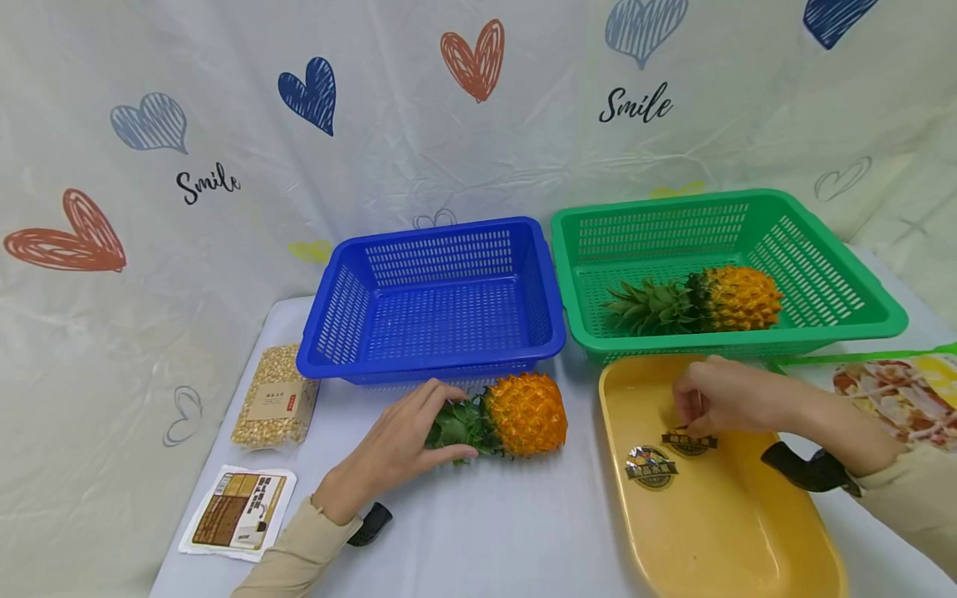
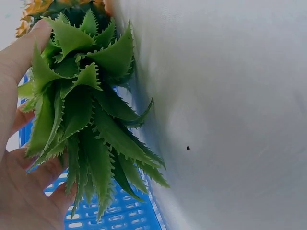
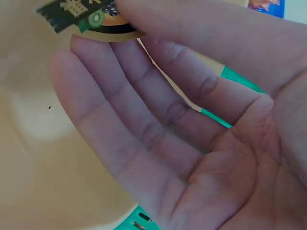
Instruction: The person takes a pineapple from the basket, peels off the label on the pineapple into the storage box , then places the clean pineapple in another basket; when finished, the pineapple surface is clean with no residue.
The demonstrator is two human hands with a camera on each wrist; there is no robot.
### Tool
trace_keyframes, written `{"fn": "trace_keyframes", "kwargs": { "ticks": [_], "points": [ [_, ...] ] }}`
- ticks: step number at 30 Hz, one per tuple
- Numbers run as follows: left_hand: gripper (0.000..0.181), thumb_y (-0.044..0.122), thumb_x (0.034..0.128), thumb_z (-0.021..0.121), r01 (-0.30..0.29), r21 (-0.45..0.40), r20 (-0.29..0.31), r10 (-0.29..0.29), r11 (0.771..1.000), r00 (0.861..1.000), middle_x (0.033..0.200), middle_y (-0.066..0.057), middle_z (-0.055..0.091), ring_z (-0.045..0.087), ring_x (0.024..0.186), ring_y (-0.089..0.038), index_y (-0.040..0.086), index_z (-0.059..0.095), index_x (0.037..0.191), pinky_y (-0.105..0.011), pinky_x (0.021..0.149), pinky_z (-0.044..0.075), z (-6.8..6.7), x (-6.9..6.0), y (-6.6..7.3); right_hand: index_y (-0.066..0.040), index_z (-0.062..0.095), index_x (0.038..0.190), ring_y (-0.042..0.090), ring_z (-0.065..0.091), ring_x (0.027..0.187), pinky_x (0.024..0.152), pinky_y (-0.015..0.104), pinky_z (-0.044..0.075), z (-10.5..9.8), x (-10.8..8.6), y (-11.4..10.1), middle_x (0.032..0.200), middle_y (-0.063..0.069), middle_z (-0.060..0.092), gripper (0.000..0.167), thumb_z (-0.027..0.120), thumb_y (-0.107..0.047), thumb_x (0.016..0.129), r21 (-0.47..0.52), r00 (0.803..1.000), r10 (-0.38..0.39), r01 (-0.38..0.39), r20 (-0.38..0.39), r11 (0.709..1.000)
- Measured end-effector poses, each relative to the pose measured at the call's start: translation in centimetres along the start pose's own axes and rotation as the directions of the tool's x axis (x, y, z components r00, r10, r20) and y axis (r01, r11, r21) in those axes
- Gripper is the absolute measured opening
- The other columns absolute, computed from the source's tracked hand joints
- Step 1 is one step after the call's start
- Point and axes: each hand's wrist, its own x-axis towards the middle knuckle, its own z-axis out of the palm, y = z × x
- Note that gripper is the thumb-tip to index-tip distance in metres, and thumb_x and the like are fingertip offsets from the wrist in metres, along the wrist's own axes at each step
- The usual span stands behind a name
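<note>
My left hand (image 1: 407,432) curls round the green leafy crown of a pineapple (image 1: 527,414) lying on the table in front of the blue basket. In the left wrist view, the thumb lies along one side of the spiky leaves (image 2: 91,96), with the other fingers partly hidden behind them. Inside the yellow basin (image 1: 631,531), my right hand (image 1: 718,394) pinches a dark and gold fruit sticker (image 1: 689,443) between thumb and fingers. The right wrist view shows that sticker (image 3: 103,19) close up. Another round sticker (image 1: 651,468) lies in the basin beside it.
Behind stand a blue basket (image 1: 429,370) and a green basket (image 1: 740,342), which holds a second pineapple (image 1: 736,297). At left lie a bag of corn kernels (image 1: 272,399) and a flat white packet (image 1: 239,511). A printed green-edged bag (image 1: 897,390) is at right.
</note>
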Motion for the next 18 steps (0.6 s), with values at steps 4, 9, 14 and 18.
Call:
{"fn": "trace_keyframes", "kwargs": {
  "ticks": [4,9,14,18],
  "points": [
    [0.065,0.043,0.0864,0.086,0.005,0.004,0.005,-0.005,1.0,1.0,0.118,-0.001,0.059,0.063,0.102,-0.017,0.01,0.058,0.135,-0.037,0.084,0.057,0.0,-0.1,-0.1,-0.016,0.066,0.075,0.001,0.047,0.063,0.056,0.024,0.045,0.3,0.2,0.4,0.071,-0.013,0.058,0.029,0.087,0.004,0.078,-0.032,1.0,-0.028,0.028,-0.008,0.999],
    [0.064,0.042,0.0869,0.086,0.004,0.009,0.007,-0.004,1.0,1.0,0.118,-0.001,0.059,0.063,0.103,-0.016,0.01,0.058,0.135,-0.036,0.085,0.057,0.1,-0.1,-0.1,-0.017,0.065,0.073,0.0,0.045,0.062,0.056,0.024,0.043,0.6,0.4,0.6,0.069,-0.014,0.056,0.035,0.084,0.012,0.073,-0.054,0.998,-0.055,0.053,-0.024,0.997],
    [0.064,0.041,0.0866,0.087,0.001,0.007,0.006,-0.001,1.0,1.0,0.119,-0.002,0.06,0.064,0.104,-0.017,0.01,0.058,0.134,-0.036,0.086,0.058,0.1,-0.1,-0.1,-0.018,0.061,0.069,0.002,0.041,0.06,0.055,0.023,0.039,0.9,0.6,0.4,0.066,-0.013,0.052,0.037,0.082,0.013,0.071,-0.104,0.998,-0.031,0.026,-0.047,0.994],
    [0.064,0.041,0.0865,0.087,0.003,0.001,0.007,-0.003,1.0,1.0,0.119,-0.002,0.06,0.064,0.104,-0.017,0.01,0.058,0.134,-0.036,0.086,0.058,0.1,-0.1,-0.1,-0.017,0.058,0.067,0.004,0.04,0.06,0.055,0.023,0.039,1.1,0.7,0.3,0.065,-0.012,0.049,0.039,0.086,0.009,0.07,-0.158,0.998,-0.01,0.0,-0.063,0.987]
  ]
}}
